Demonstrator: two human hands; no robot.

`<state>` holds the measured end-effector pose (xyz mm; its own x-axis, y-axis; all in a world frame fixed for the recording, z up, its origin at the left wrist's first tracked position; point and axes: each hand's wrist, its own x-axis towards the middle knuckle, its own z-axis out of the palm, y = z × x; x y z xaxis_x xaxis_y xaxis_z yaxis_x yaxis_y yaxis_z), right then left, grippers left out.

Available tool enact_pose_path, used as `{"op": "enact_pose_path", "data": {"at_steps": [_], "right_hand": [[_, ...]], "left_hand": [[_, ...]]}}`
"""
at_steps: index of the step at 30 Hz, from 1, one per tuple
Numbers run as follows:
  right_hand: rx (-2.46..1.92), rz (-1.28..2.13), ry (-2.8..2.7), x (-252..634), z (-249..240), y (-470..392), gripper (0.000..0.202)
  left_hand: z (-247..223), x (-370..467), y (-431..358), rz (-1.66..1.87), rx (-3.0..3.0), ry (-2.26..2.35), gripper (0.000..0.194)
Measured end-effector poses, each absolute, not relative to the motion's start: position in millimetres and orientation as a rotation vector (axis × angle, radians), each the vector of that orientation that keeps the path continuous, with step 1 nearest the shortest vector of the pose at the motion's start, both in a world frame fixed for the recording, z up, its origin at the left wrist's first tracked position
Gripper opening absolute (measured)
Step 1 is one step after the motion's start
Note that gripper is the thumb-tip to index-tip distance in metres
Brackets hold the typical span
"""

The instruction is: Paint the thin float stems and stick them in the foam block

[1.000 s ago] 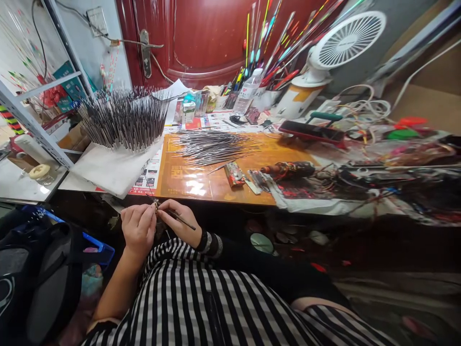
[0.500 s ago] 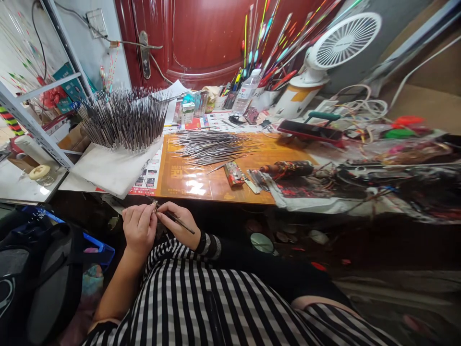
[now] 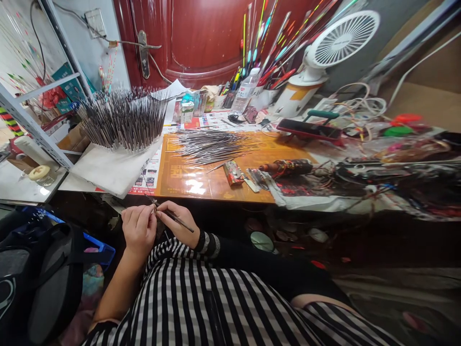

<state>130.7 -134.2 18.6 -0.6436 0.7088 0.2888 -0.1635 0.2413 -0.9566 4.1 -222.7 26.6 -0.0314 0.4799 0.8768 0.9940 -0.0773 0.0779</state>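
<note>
In front of my striped shirt, at the table's near edge, my two hands meet at the fingertips. My right hand (image 3: 180, 223) pinches a thin dark rod (image 3: 185, 226), whose thicker end sticks out past the knuckles. Close against it, my left hand (image 3: 139, 226) is closed, thumb and fingers pinched around the rod's thinner part, which points up toward the table. A tiny pale bit shows between the fingertips, too small to name. Similar thin dark rods (image 3: 212, 146) lie in a loose pile on the orange board (image 3: 173, 185) ahead.
Many dark rods (image 3: 122, 120) stand upright in a white foam slab (image 3: 108, 170) at left. A small box (image 3: 233, 173), a rotary tool (image 3: 286, 167), a phone (image 3: 309, 132), a bottle (image 3: 246, 91) and a white fan (image 3: 342, 41) are to the right. A metal shelf post (image 3: 32, 127) rises at left.
Both hands keep nearly the same place and grip on the rod. The view has shifted very slightly; nothing has been picked up or put down.
</note>
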Motion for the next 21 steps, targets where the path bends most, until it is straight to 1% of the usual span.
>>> {"op": "enact_pose_path", "data": {"at_steps": [9, 12, 15, 17, 19, 21], "right_hand": [[-0.511, 1.449, -1.823, 132.1, 16.5, -135.4, 0.024], [-0.54, 1.446, -1.811, 134.0, 17.0, -134.4, 0.023], [-0.592, 1.459, -1.746, 136.4, 16.3, -130.9, 0.025], [-0.611, 1.46, -1.699, 138.3, 15.2, -127.8, 0.028], [-0.613, 1.453, -1.659, 140.2, 14.4, -125.4, 0.03], [-0.61, 1.447, -1.634, 142.1, 14.4, -124.2, 0.032]], "left_hand": [[27.7, 7.4, -223.7, -1.045, -1.649, -1.618, 0.023], [18.8, 0.6, -229.3, -1.011, -1.653, -1.698, 0.02], [-12.5, -15.7, -237.5, -0.845, -1.62, -1.976, 0.016], [-46.8, -27.7, -243.4, -0.558, -1.609, -2.309, 0.018], [-87.2, -37.0, -250.4, -0.152, -1.62, -2.657, 0.023], [-126.8, -42.8, -259.5, 0.025, -1.603, -2.835, 0.022]]}}
